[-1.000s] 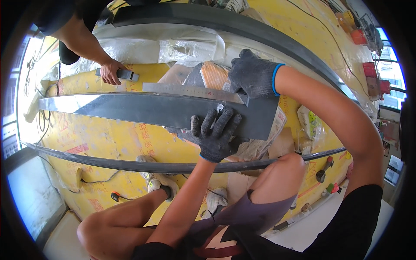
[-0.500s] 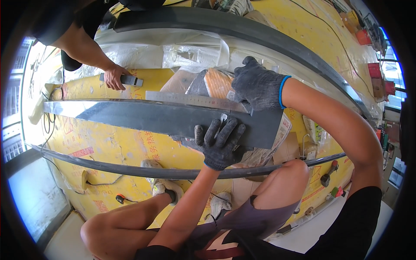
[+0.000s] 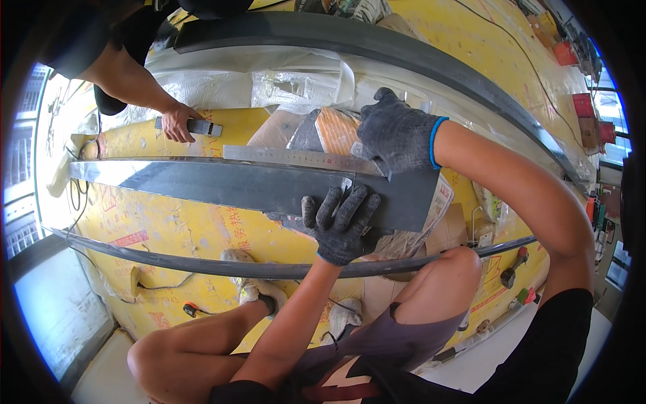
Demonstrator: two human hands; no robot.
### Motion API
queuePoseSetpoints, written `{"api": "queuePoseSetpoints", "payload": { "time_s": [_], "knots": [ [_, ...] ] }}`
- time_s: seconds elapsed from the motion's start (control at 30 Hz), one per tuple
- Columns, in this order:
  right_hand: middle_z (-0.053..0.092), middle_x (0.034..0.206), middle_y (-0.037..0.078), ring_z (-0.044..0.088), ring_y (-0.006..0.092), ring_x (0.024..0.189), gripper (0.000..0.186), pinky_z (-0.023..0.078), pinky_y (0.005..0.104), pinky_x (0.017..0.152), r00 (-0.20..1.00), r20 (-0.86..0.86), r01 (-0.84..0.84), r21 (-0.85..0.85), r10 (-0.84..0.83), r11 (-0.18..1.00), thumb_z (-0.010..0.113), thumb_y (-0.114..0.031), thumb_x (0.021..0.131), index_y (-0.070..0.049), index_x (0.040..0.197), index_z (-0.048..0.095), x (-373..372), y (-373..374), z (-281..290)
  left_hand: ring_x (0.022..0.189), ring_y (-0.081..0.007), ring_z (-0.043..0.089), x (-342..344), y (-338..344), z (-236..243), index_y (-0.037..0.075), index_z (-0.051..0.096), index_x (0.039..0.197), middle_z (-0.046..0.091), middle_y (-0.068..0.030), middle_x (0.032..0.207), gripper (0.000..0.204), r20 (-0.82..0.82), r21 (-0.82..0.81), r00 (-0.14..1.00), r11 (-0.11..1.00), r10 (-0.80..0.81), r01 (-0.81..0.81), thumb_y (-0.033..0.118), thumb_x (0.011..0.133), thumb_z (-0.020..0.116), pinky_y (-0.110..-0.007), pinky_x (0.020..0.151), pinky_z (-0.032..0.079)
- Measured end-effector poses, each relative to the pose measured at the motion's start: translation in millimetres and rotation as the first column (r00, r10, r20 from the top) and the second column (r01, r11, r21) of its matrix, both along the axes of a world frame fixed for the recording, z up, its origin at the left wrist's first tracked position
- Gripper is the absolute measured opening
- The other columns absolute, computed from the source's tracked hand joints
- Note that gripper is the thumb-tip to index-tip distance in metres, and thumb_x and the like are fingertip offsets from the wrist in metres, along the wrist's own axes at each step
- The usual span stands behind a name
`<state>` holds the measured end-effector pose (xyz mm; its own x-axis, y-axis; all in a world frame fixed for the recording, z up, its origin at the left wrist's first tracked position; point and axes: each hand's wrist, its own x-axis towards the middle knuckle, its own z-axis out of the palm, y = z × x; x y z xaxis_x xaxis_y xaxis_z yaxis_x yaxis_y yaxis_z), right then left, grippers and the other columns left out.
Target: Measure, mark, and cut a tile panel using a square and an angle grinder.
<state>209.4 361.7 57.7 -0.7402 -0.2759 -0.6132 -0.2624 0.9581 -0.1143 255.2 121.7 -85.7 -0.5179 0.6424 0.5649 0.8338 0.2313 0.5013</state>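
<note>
A long dark grey strip [image 3: 256,185] lies crosswise before me, its broad end under my hands. My left hand [image 3: 341,225], in a dark knit glove, rests on that end with fingers spread. A small light sliver [image 3: 346,183] shows by its fingertips; I cannot make out what it is. Along the strip's far edge runs a steel ruler [image 3: 289,157]. My right hand [image 3: 400,135], gloved with a blue cuff, is closed at the ruler's right end, its grip partly hidden by the fingers.
Another person's hand [image 3: 180,122] holds a short grey bar [image 3: 205,126] at far left. A long dark strip [image 3: 363,47] curves across the back, a narrower one [image 3: 289,269] above my knees. Filled bags [image 3: 336,128] lie under the work. A tape measure [image 3: 190,310] sits on the yellow floor.
The ruler and my right hand have shifted very slightly left. My left hand stays spread on the strip. The other person's hand has barely moved.
</note>
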Motion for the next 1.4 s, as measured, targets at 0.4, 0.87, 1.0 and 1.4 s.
{"api": "queuePoseSetpoints", "payload": {
  "time_s": [0.4, 0.87, 1.0, 1.4],
  "knots": [
    [0.070, 0.078, 0.009, 0.065, 0.0281, 0.087, 0.014, 0.041, 0.0428, 0.089, 0.991, -0.095, 0.091, -0.063, -0.096, 0.994, 0.074, -0.025, 0.066, -0.015, 0.076, 0.077, 5, 8, -8, 0.129, -0.0272, 0.050, -4, 1, 2, 0.030, 0.073, 0.124, 0.060, 0.0028, 0.137, 0.053, -0.011, 0.031, 1.000, 0.999, -0.016, 0.017, 0.045, 0.073, 0.073, -0.058, 0.116, 0.024],
    [0.067, 0.071, 0.010, 0.065, 0.0304, 0.086, 0.009, 0.046, 0.0482, 0.079, 0.997, -0.053, 0.061, -0.002, -0.061, 0.998, 0.069, -0.016, 0.079, -0.009, 0.075, 0.073, 7, 1, -20, 0.127, -0.0338, 0.053, 0, -4, -5, 0.014, 0.062, 0.140, 0.056, -0.0106, 0.136, 0.081, 0.050, 0.091, 0.999, 0.996, -0.005, 0.000, 0.054, 0.073, 0.083, -0.061, 0.112, 0.031],
    [0.072, 0.076, 0.010, 0.071, 0.0291, 0.076, 0.014, 0.047, 0.0515, 0.078, 0.989, -0.104, 0.110, 0.001, -0.109, 0.994, 0.070, -0.004, 0.075, -0.014, 0.080, 0.079, 4, -6, -13, 0.125, -0.0352, 0.052, -2, -2, -9, 0.010, 0.062, 0.136, 0.056, -0.0131, 0.134, 0.085, 0.047, 0.105, 0.999, 0.994, -0.023, 0.018, 0.058, 0.070, 0.087, -0.059, 0.110, 0.033],
    [0.075, 0.087, 0.021, 0.072, 0.0399, 0.084, 0.018, 0.046, 0.0554, 0.075, 0.997, 0.003, 0.072, 0.088, -0.073, 0.994, 0.068, -0.021, 0.073, -0.007, 0.081, 0.077, -3, -9, 4, 0.118, -0.0411, 0.050, -1, -1, -20, 0.009, 0.050, 0.114, 0.052, -0.0186, 0.124, 0.091, 0.100, 0.281, 0.994, 0.956, 0.054, -0.080, 0.065, 0.056, 0.093, -0.059, 0.103, 0.038]
  ]
}}
